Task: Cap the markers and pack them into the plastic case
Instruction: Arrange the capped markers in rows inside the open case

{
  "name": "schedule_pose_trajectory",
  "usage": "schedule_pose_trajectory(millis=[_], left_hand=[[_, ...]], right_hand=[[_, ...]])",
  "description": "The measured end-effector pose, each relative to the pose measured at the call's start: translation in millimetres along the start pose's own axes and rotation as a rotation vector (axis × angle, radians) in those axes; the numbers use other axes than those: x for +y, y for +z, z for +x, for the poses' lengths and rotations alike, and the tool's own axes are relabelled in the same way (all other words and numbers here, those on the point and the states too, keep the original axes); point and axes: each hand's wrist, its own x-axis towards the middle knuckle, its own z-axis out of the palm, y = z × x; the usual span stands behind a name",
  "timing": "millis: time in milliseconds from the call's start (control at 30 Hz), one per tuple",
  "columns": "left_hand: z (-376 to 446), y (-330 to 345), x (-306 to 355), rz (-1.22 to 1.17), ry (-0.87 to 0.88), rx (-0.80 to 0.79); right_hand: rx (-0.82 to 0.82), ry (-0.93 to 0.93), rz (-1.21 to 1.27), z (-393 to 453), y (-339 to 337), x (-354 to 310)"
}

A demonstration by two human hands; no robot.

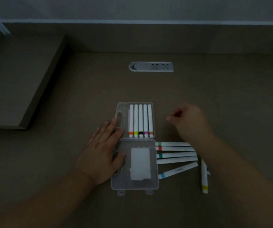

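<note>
Head view: five markers (pixel 140 120) sit in the case (pixel 135 145), roughly six lie loose (pixel 176 155). Left hand (pixel 102 150) lies flat, fingers straight, on it. Right hand (pixel 190 122) hovers, fingers loosely curled, empty.

dim light | brown desk (pixel 214 83) | recessed socket strip (pixel 151 66) | pale wall (pixel 148 9)

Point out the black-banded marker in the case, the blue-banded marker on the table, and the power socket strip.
black-banded marker (pixel 140 120): head view, on its white barrel, middle of the row in the case.
blue-banded marker (pixel 178 171): head view, on its white barrel, mid-length.
power socket strip (pixel 151 66): head view, on its grey face.
</note>
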Motion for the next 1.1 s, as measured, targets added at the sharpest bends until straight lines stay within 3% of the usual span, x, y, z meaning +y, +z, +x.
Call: schedule_pose_trajectory(millis=[267,567,700,900,1100], left_hand=[[-1,2,2,0.02,-0.002,-0.018],[0,3,4,0.001,0.002,-0.009],[1,3,6,0.004,0.002,-0.022],[-1,0,8,0.003,-0.012,-0.019],[-1,0,8,-0.003,-0.007,-0.012]], right_hand=[[-0.014,0.182,-0.141,-18,-50,59],[-0.103,0.318,-0.11,-41,-47,82],[-0.053,0.337,-0.127,-39,-40,86],[0.022,0.281,-0.054,-31,-39,69],[0.042,0.067,0.169,-18,-9,7]])
